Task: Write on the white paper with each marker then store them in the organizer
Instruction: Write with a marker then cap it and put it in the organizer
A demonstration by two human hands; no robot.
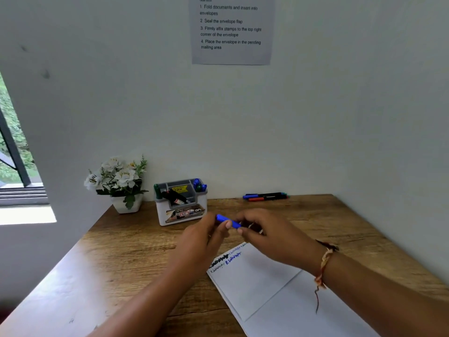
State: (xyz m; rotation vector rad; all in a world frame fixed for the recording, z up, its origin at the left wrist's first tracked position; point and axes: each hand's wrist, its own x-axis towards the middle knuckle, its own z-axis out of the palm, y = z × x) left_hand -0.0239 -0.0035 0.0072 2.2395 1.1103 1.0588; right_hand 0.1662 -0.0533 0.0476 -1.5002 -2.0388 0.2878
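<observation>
Item: blue marker (228, 221), held level in the air over the bench (136, 249), between the organizer (181, 210) and the white paper (267, 288). Left hand (206, 237): fingertips pinched on the blue end. Right hand (267, 233): fingers curled round the other end, which they mostly hide. Step, as judged: the cap is being pressed on or pulled off; which of the two cannot be told. Blue script lies among the lines at the paper's far left corner, which favours recapping after writing. Next move, if so: seat the cap fully, then carry the marker far and left to the organizer and drop it upright into a free compartment, clear of the ones already inside. Organizer contents: a green cap at the left, a dark marker lying slantwise in the middle, blue and green caps at the far right corner. Loose markers (264, 197): a small bunch lying flat at the far right by the wall, blue, black, red and green ends showing; judged not yet dealt with. Paper: lies askew at the near right, creased across. Right wrist: braided thread band (325, 261) with a loose tail. Bench: wood-grain top set into a corner of pale walls. Also present: white flowers in a white pot (121, 186), far left beside the organizer; a printed notice (230, 30) on the far wall; a window (14, 154) at the left with greenery outside.
</observation>
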